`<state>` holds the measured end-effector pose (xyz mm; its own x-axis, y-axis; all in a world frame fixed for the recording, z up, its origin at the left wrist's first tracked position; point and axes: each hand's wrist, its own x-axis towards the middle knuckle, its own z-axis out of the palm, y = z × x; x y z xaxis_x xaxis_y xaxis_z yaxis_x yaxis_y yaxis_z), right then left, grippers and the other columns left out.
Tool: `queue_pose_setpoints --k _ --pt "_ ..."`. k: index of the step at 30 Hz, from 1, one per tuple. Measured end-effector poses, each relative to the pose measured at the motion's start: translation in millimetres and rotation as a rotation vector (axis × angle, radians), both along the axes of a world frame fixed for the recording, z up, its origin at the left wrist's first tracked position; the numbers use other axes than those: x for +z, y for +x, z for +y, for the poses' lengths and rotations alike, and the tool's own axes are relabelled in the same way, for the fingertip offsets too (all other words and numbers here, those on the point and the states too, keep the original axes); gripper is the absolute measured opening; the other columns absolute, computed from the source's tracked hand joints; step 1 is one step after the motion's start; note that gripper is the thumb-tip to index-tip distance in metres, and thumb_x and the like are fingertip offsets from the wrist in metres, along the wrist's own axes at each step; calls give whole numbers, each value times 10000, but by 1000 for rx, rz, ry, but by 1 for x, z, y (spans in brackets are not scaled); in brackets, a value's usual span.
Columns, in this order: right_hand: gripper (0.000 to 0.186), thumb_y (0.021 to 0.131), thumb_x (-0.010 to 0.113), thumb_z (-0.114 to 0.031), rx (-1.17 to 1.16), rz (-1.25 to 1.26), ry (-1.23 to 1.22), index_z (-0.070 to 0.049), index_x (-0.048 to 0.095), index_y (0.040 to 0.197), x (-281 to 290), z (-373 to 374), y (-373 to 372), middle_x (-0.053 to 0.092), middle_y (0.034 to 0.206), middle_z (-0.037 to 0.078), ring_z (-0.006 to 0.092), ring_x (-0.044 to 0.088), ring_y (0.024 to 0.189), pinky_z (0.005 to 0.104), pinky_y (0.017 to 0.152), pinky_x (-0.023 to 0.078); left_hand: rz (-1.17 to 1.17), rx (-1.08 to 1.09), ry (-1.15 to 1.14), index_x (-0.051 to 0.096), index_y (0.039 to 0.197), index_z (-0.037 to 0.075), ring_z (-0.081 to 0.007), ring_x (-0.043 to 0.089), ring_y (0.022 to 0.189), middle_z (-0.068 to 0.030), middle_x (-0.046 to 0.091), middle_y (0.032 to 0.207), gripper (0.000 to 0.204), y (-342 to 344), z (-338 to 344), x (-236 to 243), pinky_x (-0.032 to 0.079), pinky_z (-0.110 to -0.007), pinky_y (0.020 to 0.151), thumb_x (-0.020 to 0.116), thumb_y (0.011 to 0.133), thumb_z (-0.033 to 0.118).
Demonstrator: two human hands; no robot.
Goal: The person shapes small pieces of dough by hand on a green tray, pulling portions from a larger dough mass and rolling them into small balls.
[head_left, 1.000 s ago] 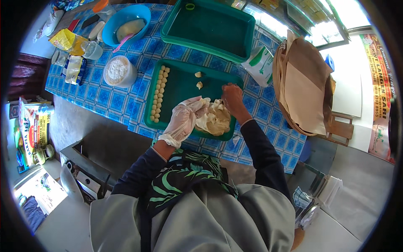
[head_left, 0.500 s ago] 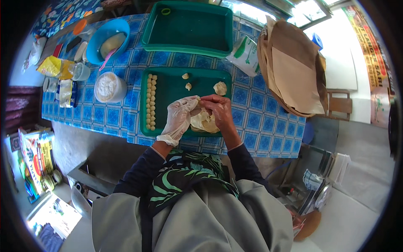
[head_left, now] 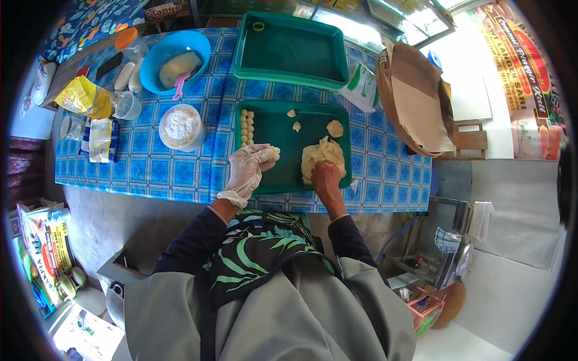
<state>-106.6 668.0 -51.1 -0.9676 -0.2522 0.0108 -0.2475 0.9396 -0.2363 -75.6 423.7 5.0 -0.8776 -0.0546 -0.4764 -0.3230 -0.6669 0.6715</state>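
My left hand (head_left: pixel 245 171), in a thin clear glove, is closed with a small piece of dough (head_left: pixel 275 151) at its fingertips, over the left half of a green tray (head_left: pixel 283 171). My bare right hand (head_left: pixel 326 180) has its curled fingers in a large, wrinkled cream-coloured dough (head_left: pixel 323 154) at the tray's near right; the fingertips are partly hidden. Small dough balls (head_left: pixel 247 126) line the tray's left side, their near end covered by my left hand. Two little dough scraps (head_left: pixel 297 126) and a rounded dough lump (head_left: pixel 335 128) lie farther back.
Behind stands another green tray (head_left: pixel 289 51) holding a small ring. Left are a tub of white powder (head_left: pixel 180 127), a blue bowl (head_left: pixel 174 41) with dough and a pink-handled tool, jars and packets (head_left: pixel 90 99). Right are a white-green packet (head_left: pixel 361 87) and paper-lined woven trays (head_left: pixel 415 102).
My right hand has left my left hand's fingertips and moved right and down onto the large dough. My left hand keeps a small piece. The view has shifted, so the table sits differently.
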Motion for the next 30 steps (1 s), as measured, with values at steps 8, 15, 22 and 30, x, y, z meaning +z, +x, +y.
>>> queue_pose_setpoints --k 8,15,22,30 --pt "173 694 749 -87 -328 -509 -1019 41 692 794 76 -15 0 682 740 144 228 655 615 342 551 514 26 -71 131 576 1016 -23 -198 691 819 -155 681 981 179 2 -20 8 575 -296 753 650 868 43" --pt "218 797 728 -67 -321 -697 -1566 56 684 971 93 -78 1 691 807 104 148 662 679 283 630 570 61 -153 92 548 1173 -69 -198 655 947 -167 645 1088 274 2 -17 11 558 -302 847 569 909 1" --pt "198 772 759 -78 -231 -748 -1383 31 686 920 58 -84 -15 680 794 79 121 609 622 253 527 496 181 -168 -1 613 1095 -73 -187 669 883 -125 667 996 226 3 -9 7 566 -295 815 579 874 -42" --pt "154 743 787 -111 -174 -703 -1291 0 696 798 67 -95 -19 654 757 46 117 593 600 250 511 475 130 -123 42 614 1042 -91 -209 691 839 -157 669 961 180 6 -11 1 585 -325 776 582 873 -36"
